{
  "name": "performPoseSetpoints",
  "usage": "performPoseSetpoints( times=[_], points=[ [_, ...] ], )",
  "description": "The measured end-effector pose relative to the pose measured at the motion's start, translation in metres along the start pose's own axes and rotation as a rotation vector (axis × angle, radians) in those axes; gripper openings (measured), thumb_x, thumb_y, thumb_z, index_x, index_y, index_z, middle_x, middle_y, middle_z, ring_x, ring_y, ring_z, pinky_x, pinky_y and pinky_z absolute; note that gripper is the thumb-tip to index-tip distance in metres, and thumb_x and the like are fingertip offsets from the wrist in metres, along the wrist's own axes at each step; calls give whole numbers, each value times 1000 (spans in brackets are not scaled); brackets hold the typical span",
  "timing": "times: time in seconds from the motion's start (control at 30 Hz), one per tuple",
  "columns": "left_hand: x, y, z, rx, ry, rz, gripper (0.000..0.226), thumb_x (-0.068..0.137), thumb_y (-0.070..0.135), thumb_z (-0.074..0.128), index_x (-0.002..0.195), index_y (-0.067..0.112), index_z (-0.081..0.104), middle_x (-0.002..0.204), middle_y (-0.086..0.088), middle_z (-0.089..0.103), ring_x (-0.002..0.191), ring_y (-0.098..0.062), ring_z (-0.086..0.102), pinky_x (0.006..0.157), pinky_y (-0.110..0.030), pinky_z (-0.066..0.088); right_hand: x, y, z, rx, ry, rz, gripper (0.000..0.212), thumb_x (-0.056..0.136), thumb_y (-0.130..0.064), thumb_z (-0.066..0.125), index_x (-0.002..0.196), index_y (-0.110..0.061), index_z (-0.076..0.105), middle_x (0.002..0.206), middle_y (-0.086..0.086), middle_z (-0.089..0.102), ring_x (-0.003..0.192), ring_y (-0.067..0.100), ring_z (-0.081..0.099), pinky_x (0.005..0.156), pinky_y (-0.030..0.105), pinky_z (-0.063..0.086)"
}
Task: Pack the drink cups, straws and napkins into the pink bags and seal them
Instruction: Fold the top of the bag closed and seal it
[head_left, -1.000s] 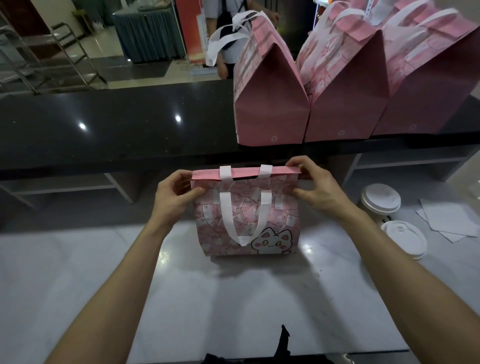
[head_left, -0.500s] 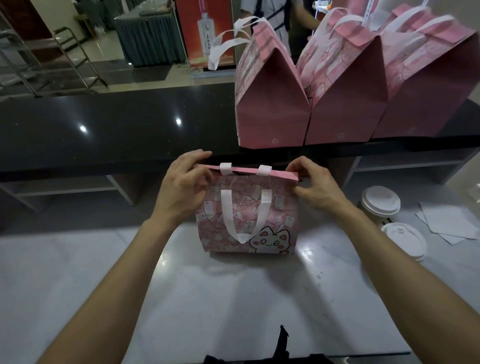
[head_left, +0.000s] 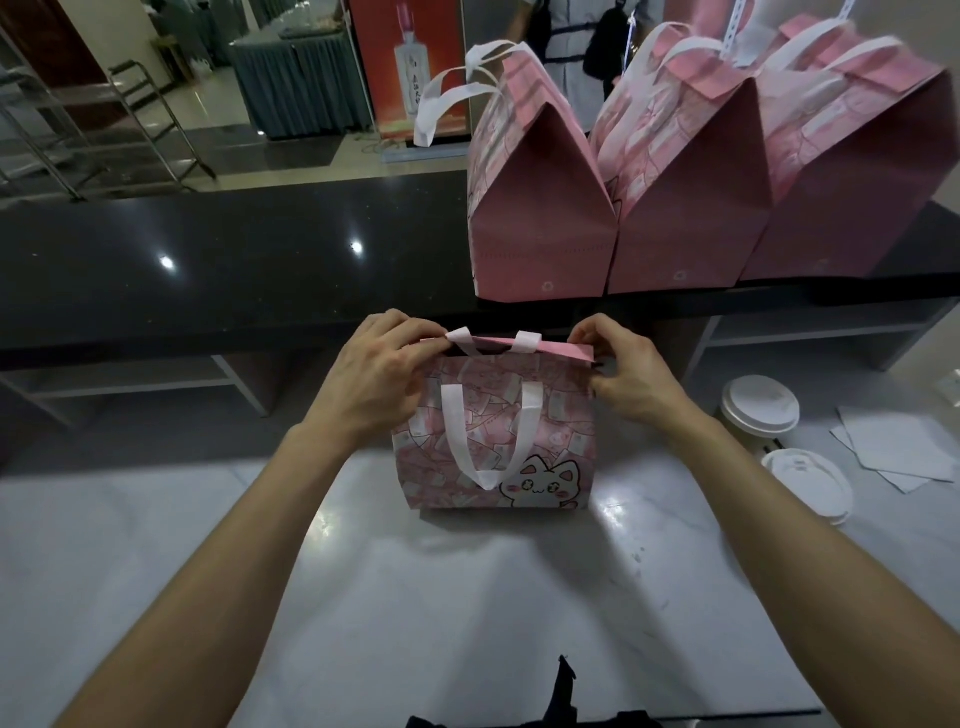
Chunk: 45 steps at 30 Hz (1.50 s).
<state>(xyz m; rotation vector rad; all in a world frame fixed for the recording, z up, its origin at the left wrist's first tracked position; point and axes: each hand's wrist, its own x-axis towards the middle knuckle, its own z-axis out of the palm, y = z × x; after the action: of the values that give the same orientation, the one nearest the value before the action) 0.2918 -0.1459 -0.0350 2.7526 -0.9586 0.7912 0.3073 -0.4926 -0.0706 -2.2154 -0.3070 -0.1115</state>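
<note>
Both hands, left hand (head_left: 379, 374) and right hand (head_left: 626, 374), pinch the pink bag's (head_left: 493, 447) top flap with curled fingers; three sealed bags (head_left: 685, 208) wait behind, two lidded cups (head_left: 761, 402) remain unpacked.

I am working in dim, even indoor light. Overhead lamps are glaring as two small white spots on the dark upper counter (head_left: 218, 260), and paler sheen is spreading over the marble counter (head_left: 467, 597) beside the pink bag (head_left: 498, 447). My arms are casting soft, blurred shadows across it. The wide lens is bending straight lines near the edges, and the far room is looking soft and slightly smeared.
</note>
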Motion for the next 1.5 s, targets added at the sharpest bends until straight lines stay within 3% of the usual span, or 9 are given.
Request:
performPoseSetpoints(
  times=[0.17,0.3,0.47,0.7,0.87,0.97,1.07,1.27,1.5],
  points=[
    [0,-1,-3,-39,-7,-3,36,89,6,77,125,14,75,147,-2,67,104,-25,63,83,-40,58,0,0,0,-11,2,-20,48,93,-10,82,108,-48,58,112,-17,66,112,1,65,93,45,63],
    [9,-1,-2,1,56,14,38,87,1,78,123,11,69,119,-7,75,86,-27,67,69,-44,59,0,1,1,-20,-15,-19,52,91,-4,81,111,-46,59,116,-17,66,116,4,64,96,45,63],
    [26,-2,-1,68,19,134,27,102,27,73,127,20,76,119,-8,66,90,-23,60,71,-41,55,0,0,3,-30,-7,-43,51,89,1,80,112,-41,61,115,-14,67,114,8,65,97,43,61],
    [16,10,3,-277,21,-303,45,113,47,41,111,15,73,98,3,64,80,-23,60,71,-48,54,0,2,8,-28,-2,-68,43,93,-5,80,111,-41,63,111,-14,68,107,1,64,85,21,53],
    [3,12,-3,-180,67,-137,41,110,50,49,116,18,75,111,1,72,97,-19,65,91,-39,49,2,1,10,-28,-5,-69,40,95,-9,79,115,-39,64,114,-13,67,107,-5,61,80,6,45],
    [-17,11,-4,-166,-38,17,40,92,44,67,126,24,73,144,-1,61,137,-22,56,122,-41,36,1,6,9,-47,-5,-57,46,93,0,75,116,-39,63,116,-11,67,110,2,62,83,15,48],
    [-38,8,-3,-292,-82,-158,50,84,23,73,133,30,68,167,1,39,157,-21,38,125,-44,35,0,7,9,-53,-1,-62,51,90,4,72,115,-40,63,116,-13,67,111,2,62,86,23,54],
    [-42,-7,0,-625,19,-581,48,89,0,82,110,32,54,114,16,75,112,-3,71,97,-27,63,-1,7,7,-82,1,-68,70,88,6,70,121,-53,52,114,-24,64,107,-2,64,85,29,59],
    [-39,-12,16,-490,134,-489,31,88,-1,82,95,27,71,111,6,79,104,-11,74,93,-36,65,-4,5,7,-217,6,-112,56,94,0,70,115,-48,48,117,-10,62,102,22,65,83,53,63]
  ],
)
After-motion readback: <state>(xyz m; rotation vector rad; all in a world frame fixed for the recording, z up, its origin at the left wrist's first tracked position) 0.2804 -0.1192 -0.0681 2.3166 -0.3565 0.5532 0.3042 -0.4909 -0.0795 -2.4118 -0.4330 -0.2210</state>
